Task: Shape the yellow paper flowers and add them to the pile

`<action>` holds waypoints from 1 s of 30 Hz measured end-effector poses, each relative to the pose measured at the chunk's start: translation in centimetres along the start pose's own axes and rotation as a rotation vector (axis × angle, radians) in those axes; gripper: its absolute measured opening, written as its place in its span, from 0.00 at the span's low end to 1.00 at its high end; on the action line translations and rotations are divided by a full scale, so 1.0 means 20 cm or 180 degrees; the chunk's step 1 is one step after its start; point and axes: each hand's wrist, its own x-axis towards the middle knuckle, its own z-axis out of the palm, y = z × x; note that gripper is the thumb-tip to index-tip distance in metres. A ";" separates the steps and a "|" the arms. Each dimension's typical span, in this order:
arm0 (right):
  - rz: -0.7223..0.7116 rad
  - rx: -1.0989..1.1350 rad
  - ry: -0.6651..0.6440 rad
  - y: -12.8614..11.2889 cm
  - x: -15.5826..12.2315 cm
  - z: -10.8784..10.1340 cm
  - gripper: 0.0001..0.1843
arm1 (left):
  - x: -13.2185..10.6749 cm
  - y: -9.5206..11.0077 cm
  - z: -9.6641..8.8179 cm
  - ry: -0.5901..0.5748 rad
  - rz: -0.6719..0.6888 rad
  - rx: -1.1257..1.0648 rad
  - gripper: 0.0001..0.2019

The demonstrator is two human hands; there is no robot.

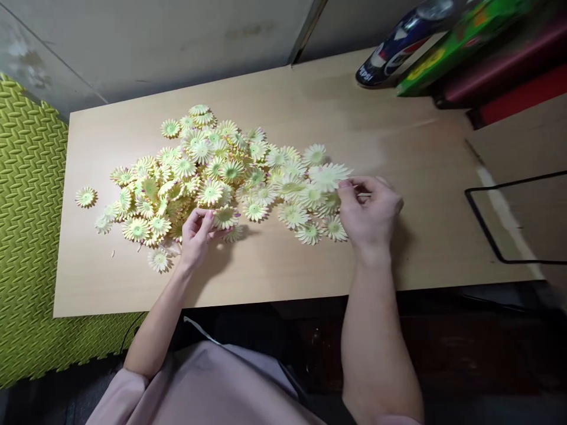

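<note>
A heap of pale yellow paper daisies with green centres (208, 171) covers the left and middle of a light wooden table (420, 236). My left hand (197, 233) is at the heap's near edge, its fingers pinched on one daisy (225, 217). At the heap's right end my right hand (370, 212) is closed on a larger daisy (328, 176) lifted a little above the others. One daisy (85, 197) lies alone at the far left.
A green woven mat (26, 236) lies left of the table. At the back right corner are a blue soda can (390, 53) on its side, a green box (452, 47) and a dark red box (509, 77). A black wire frame (487, 227) rests at the right.
</note>
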 end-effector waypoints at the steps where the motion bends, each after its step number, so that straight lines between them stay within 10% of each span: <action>1: -0.0029 -0.0187 0.0043 0.01 0.02 0.00 0.08 | 0.00 0.00 0.00 -0.0007 -0.0027 -0.0045 0.20; 14: -0.0078 0.0120 0.0695 -0.17 -0.09 -0.01 0.09 | 0.02 -0.04 -0.01 0.0067 -0.0139 0.0119 0.20; 20: -0.0692 0.1531 -0.1361 -0.37 -0.40 0.22 0.05 | 0.02 -0.07 -0.03 -0.0070 -0.0011 0.0284 0.17; 30: 0.0046 0.2428 -0.1468 -0.38 -0.47 0.42 0.14 | -0.02 -0.02 0.00 -0.0496 0.0146 0.1022 0.16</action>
